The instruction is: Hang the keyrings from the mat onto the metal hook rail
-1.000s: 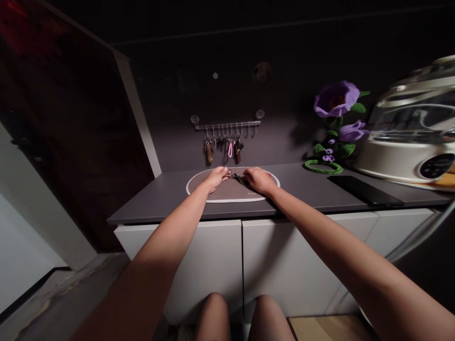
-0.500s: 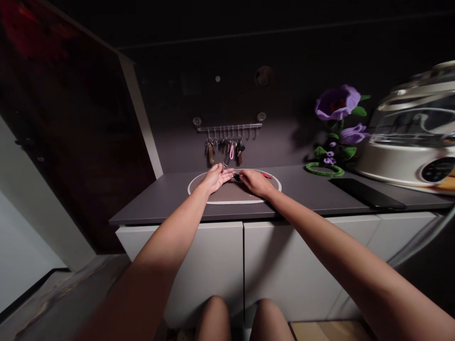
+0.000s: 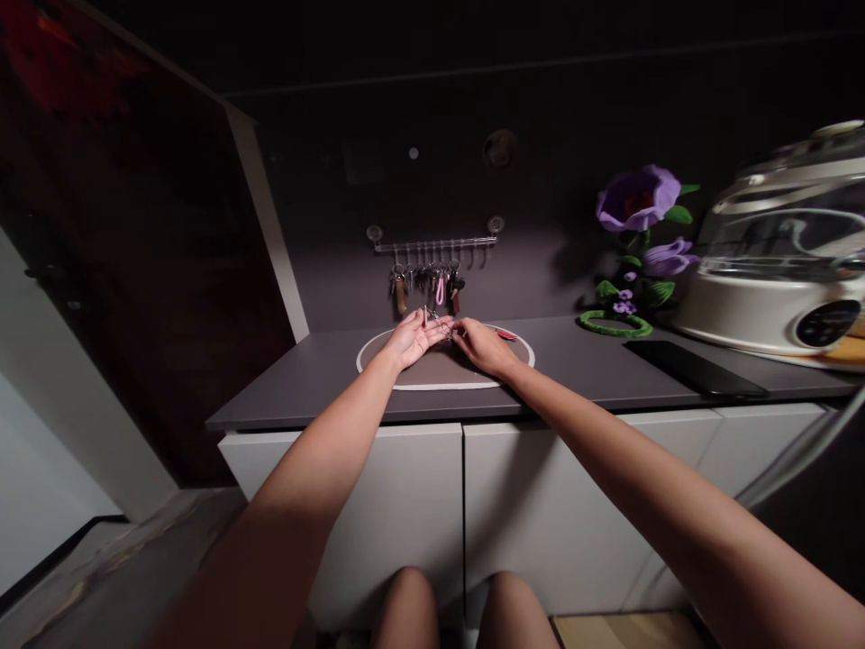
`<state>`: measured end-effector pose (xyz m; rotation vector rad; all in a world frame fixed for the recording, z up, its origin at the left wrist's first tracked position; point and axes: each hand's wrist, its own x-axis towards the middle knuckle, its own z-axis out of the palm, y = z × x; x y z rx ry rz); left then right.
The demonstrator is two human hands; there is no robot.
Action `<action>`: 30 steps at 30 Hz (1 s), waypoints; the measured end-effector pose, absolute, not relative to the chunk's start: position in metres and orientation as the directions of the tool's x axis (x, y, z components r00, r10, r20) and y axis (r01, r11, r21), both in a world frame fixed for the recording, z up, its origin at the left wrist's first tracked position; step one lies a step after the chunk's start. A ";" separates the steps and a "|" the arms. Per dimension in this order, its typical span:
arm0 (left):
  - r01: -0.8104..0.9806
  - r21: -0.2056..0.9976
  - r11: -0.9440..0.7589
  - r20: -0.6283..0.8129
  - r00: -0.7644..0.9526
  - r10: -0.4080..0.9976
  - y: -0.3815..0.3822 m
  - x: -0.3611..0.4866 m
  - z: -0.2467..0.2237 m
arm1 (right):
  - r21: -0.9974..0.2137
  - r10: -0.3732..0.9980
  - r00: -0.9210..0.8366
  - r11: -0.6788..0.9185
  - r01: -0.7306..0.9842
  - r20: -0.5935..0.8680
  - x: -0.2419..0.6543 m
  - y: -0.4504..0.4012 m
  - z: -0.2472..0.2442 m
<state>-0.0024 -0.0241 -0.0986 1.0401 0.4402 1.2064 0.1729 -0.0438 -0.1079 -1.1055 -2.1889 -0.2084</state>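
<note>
Over the oval mat [image 3: 442, 386] with a white rim, my left hand [image 3: 414, 340] is turned palm up, with small metal keys [image 3: 432, 314] at its thumb and fingers. Close on its right, my right hand [image 3: 478, 344] pinches a small metal piece, which looks like part of the same bunch, near the left fingertips. A red item [image 3: 505, 334] lies on the mat just behind my right hand. Several key bunches, one with a pink loop [image 3: 441, 290] and one with a brown tag [image 3: 401, 294], hang from a clear hook rail [image 3: 436, 242] on the wall.
To the right on the dark counter [image 3: 270, 394] are a black phone [image 3: 696, 368], purple felt flowers [image 3: 639, 200] with a green ring base [image 3: 614, 324], and a white appliance [image 3: 763, 306] with a clear cover. White cabinet doors [image 3: 398, 505] are below, a dark door [image 3: 135, 252] at the left.
The dark piece between my hands no longer shows, and a metal ring or key is visible at my right fingertips. Both hands stay nearly in place.
</note>
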 end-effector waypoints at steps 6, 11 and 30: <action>-0.583 0.812 -0.018 0.284 0.368 0.885 -0.024 -0.002 -0.099 | -0.137 0.633 -0.433 0.651 0.747 0.642 0.171 -0.044 -0.107; -0.614 0.789 -0.003 0.289 0.367 0.884 -0.027 -0.001 -0.098 | -0.151 0.601 -0.425 0.678 0.719 0.677 0.171 -0.043 -0.107; -0.366 0.930 -0.028 0.140 0.284 0.949 -0.022 0.007 -0.110 | -0.522 0.653 -0.054 0.650 0.552 0.756 0.180 -0.039 -0.097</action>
